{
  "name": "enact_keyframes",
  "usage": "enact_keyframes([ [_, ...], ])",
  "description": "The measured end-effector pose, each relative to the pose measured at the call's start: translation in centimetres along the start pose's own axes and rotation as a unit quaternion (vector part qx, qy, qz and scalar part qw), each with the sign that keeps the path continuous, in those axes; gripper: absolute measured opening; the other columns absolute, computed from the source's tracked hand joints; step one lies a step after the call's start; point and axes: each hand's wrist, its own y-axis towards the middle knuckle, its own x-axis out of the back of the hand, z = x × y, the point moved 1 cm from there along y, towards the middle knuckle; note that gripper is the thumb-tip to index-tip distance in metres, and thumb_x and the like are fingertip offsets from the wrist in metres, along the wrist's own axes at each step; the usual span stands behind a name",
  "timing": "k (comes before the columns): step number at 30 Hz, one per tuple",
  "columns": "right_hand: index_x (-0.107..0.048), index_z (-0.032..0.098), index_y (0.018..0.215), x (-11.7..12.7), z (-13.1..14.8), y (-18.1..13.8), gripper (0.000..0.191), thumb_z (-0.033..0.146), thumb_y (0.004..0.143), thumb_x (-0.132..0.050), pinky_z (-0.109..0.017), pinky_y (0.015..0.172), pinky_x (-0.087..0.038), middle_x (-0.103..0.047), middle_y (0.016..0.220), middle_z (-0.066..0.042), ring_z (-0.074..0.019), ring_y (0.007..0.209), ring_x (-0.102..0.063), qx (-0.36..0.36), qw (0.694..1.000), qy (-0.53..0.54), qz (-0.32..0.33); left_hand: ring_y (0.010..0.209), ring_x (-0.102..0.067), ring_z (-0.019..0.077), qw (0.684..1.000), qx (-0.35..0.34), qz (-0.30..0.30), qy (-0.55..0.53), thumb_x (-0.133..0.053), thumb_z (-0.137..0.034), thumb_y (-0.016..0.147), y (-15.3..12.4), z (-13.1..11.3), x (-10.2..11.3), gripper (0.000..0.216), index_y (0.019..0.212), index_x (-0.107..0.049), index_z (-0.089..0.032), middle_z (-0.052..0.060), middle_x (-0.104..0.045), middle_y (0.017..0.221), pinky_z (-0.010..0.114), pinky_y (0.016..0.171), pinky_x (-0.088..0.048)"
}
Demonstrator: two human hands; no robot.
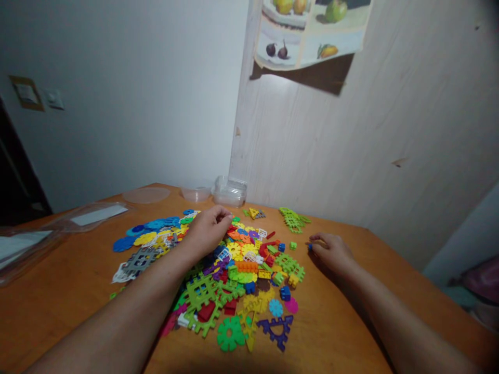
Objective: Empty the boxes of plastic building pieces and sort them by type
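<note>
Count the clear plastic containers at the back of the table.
2 that I can make out: a shallow round bowl near the far edge, and a squarish tub just right of it by the wall; that tub may be several stacked.

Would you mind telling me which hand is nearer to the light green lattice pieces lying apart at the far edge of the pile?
Right. The right hand rests on the table just below-right of the green lattice pieces; the left hand sits on the pile, farther left.
</note>
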Motion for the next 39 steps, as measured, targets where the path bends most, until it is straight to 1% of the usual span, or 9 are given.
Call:
enact_keyframes([
  [4,-0.069,0.029,0.127,-0.5,2.7,-0.6,0.039,0.038,0.09,-0.057,-0.049,0.105,-0.038,-0.067,0.131,-0.009,-0.0308,0.126,-0.053,0.063,0.998,-0.006,0.025,0.075,-0.064,0.0196,1.0,-0.016,0.0,0.019,-0.055,-0.043,0.086,-0.1,-0.3,-0.1,0.027,0.083,-0.065,-0.019,0.003,-0.07,0.078,0.029,0.065,-0.045],
  [8,-0.071,0.028,0.122,-1.0,4.5,-0.9,0.035,0.035,0.091,-0.058,-0.051,0.103,-0.036,-0.068,0.127,-0.01,-0.0329,0.127,-0.05,0.101,0.993,-0.022,0.054,0.075,-0.064,0.0189,0.999,-0.033,0.008,0.024,-0.055,-0.044,0.087,-0.2,0.0,-0.4,0.027,0.084,-0.065,-0.019,0.003,-0.07,0.079,0.028,0.065,-0.045],
  [12,-0.074,0.024,0.11,-0.5,4.4,-0.7,0.029,0.033,0.087,-0.06,-0.045,0.093,-0.042,-0.072,0.104,-0.011,-0.0306,0.106,-0.058,0.07,0.997,-0.025,0.037,0.073,-0.063,0.0183,0.998,-0.048,0.017,0.026,-0.055,-0.044,0.088,-0.3,0.1,-0.5,0.027,0.084,-0.064,-0.019,0.003,-0.07,0.078,0.027,0.063,-0.044],
  [14,-0.073,0.023,0.109,0.6,3.7,-0.5,0.029,0.035,0.086,-0.061,-0.043,0.09,-0.044,-0.071,0.104,-0.012,-0.0304,0.106,-0.058,0.052,0.998,-0.012,0.01,0.072,-0.063,0.0181,0.998,-0.048,0.014,0.034,-0.055,-0.044,0.088,-0.3,0.0,-0.5,0.027,0.084,-0.065,-0.019,0.003,-0.07,0.078,0.027,0.063,-0.043],
  [17,-0.072,0.024,0.095,2.7,2.5,0.2,0.022,0.036,0.078,-0.066,-0.037,0.081,-0.049,-0.068,0.101,-0.012,-0.0297,0.102,-0.06,-0.001,0.995,0.096,-0.016,0.072,-0.062,0.0178,0.998,-0.044,0.011,0.042,-0.054,-0.043,0.089,-0.3,0.0,-0.4,0.027,0.084,-0.066,-0.02,0.004,-0.07,0.079,0.027,0.062,-0.042],
  [21,-0.063,0.024,0.078,4.4,1.9,0.6,0.011,0.033,0.071,-0.064,-0.034,0.064,-0.049,-0.064,0.075,-0.008,-0.025,0.078,-0.062,-0.087,0.972,0.218,0.023,0.07,-0.061,0.0173,0.997,-0.054,0.014,0.049,-0.053,-0.043,0.09,-0.3,0.0,-0.4,0.027,0.085,-0.066,-0.02,0.003,-0.069,0.078,0.027,0.062,-0.041],
  [26,-0.053,0.023,0.068,3.6,2.8,-1.0,0.009,0.031,0.069,-0.059,-0.027,0.049,-0.04,-0.058,0.059,-0.002,-0.0156,0.054,-0.052,-0.09,0.959,0.251,0.095,0.07,-0.06,0.0175,0.997,-0.058,0.015,0.048,-0.053,-0.042,0.09,-0.4,-0.1,-0.3,0.026,0.084,-0.065,-0.02,0.003,-0.068,0.077,0.027,0.062,-0.041],
  [32,-0.06,0.021,0.072,2.4,3.2,-2.1,0.01,0.031,0.07,-0.059,-0.023,0.048,-0.038,-0.059,0.059,0.0,-0.0132,0.054,-0.051,-0.056,0.955,0.233,0.177,0.071,-0.062,0.0183,0.997,-0.055,0.019,0.04,-0.054,-0.042,0.088,-0.3,-0.3,-0.3,0.025,0.085,-0.065,-0.02,0.004,-0.07,0.078,0.027,0.062,-0.041],
  [39,-0.064,0.02,0.067,2.0,2.8,-1.3,0.009,0.027,0.071,-0.059,-0.025,0.054,-0.041,-0.062,0.063,-0.002,-0.0159,0.06,-0.054,-0.033,0.977,0.164,0.135,0.07,-0.062,0.0175,0.997,-0.06,0.017,0.048,-0.054,-0.04,0.089,-0.4,-0.3,-0.3,0.024,0.085,-0.066,-0.02,0.004,-0.071,0.079,0.028,0.063,-0.041],
])
